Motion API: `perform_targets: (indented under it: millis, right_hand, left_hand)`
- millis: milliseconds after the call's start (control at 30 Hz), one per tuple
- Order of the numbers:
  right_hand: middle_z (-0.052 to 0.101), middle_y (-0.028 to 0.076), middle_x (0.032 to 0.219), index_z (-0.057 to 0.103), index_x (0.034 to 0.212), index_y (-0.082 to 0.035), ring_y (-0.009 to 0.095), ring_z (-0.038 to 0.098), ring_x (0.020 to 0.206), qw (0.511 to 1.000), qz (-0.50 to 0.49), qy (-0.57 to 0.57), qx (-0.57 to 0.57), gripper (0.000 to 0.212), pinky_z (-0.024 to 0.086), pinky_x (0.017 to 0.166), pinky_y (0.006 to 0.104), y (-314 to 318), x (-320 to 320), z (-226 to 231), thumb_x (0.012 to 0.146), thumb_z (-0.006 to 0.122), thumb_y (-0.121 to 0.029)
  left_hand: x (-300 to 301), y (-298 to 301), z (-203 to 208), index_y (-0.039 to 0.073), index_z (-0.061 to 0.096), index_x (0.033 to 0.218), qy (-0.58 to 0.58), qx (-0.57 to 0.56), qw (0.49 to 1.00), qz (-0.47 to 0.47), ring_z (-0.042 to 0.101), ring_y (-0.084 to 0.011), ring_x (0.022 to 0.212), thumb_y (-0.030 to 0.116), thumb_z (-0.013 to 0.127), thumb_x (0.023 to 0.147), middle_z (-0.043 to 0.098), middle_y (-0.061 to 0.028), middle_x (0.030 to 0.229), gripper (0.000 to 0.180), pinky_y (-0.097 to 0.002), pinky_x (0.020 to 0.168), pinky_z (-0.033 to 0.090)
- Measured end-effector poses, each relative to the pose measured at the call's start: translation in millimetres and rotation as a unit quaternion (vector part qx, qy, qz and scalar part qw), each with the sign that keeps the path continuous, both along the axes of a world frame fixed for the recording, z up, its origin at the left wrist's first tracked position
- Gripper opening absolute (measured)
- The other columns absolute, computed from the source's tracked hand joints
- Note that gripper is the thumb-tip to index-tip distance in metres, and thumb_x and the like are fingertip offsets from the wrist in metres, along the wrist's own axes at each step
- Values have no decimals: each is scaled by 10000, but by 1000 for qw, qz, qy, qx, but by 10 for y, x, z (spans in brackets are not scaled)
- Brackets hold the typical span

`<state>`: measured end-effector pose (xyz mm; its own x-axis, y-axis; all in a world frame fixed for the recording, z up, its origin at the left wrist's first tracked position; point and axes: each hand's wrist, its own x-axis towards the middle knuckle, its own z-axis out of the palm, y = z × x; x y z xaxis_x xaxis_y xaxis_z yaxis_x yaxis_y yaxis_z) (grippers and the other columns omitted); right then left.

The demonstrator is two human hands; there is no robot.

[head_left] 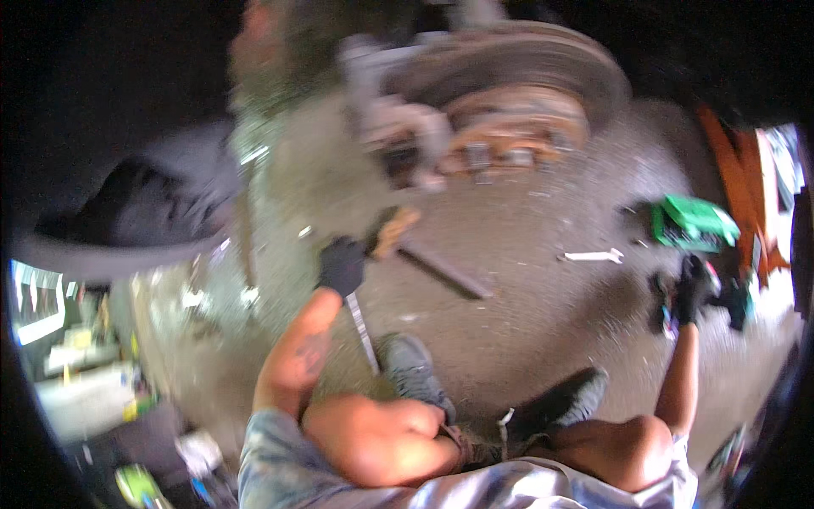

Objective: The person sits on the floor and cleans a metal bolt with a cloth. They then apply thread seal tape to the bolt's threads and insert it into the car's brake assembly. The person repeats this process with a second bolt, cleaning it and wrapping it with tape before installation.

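Observation:
My left hand (342, 265), in a black glove, is closed on a long, slim, shiny metal tool (363, 331). The tool slants down toward my left shoe; its upper end is hidden in the glove. Beside that hand lies a hammer-like thing with a brown head (396, 232) and a dark bar (445, 270). Far to the right, my gloved right hand (695, 290) is down among small dark items near a green case (694, 223). Its fingers are blurred, and whatever they touch cannot be made out. A combination wrench (593, 255) lies on the floor left of the green case.
Ahead hangs a rusty brake disc and hub (517, 110) with studs, a caliper-like part (398, 140) at its left. Orange metal legs (733, 170) stand at the right. A dark rounded body panel (127, 204) overhangs the left. My shoes (413, 373) rest on the stained floor.

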<state>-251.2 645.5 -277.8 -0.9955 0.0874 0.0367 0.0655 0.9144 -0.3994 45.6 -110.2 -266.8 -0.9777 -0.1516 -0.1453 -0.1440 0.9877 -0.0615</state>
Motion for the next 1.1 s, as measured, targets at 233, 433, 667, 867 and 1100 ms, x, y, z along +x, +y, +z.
perform_targets:
  millis: [233,433,667,867,1100]
  right_hand:
    - [715,170,998,707,1036,-29,298,686,898,985,-95,126,-71,275,511,832,362,-362,572,215,889,673,-259]
    - [723,183,934,728,1057,-82,322,707,881,972,-207,113,0,366,530,785,403,-561,833,715,871,665,-392]
    - [717,187,837,682,1188,-104,367,708,808,974,-188,110,54,536,537,714,468,-487,835,528,891,604,-543]
    - [678,235,898,623,1066,-83,420,665,826,978,-194,-19,72,435,499,678,513,-247,803,313,941,544,-492]
    - [664,50,1057,633,1198,-51,170,630,979,886,-108,3,-451,333,491,894,321,-325,1085,1138,974,540,-279]
  left_hand:
    - [35,-44,-51,101,656,826,-88,-80,990,-77,602,-358,923,243,729,706,629,-133,879,200,-492,776,470]
    - [-10,-85,-134,89,651,838,-123,-51,989,-68,607,-369,911,222,728,715,632,-141,878,197,-492,806,460]
    - [16,-125,-169,84,652,857,-129,-97,986,-47,611,-367,937,193,716,701,644,-152,899,201,-482,814,463]
    - [-88,-457,133,84,684,771,-160,-81,981,-75,637,-364,813,189,672,693,666,-162,818,131,-468,746,496]
    - [-1011,592,1615,76,734,853,-253,179,927,-213,653,-355,732,282,772,698,680,-173,806,261,-464,696,519]
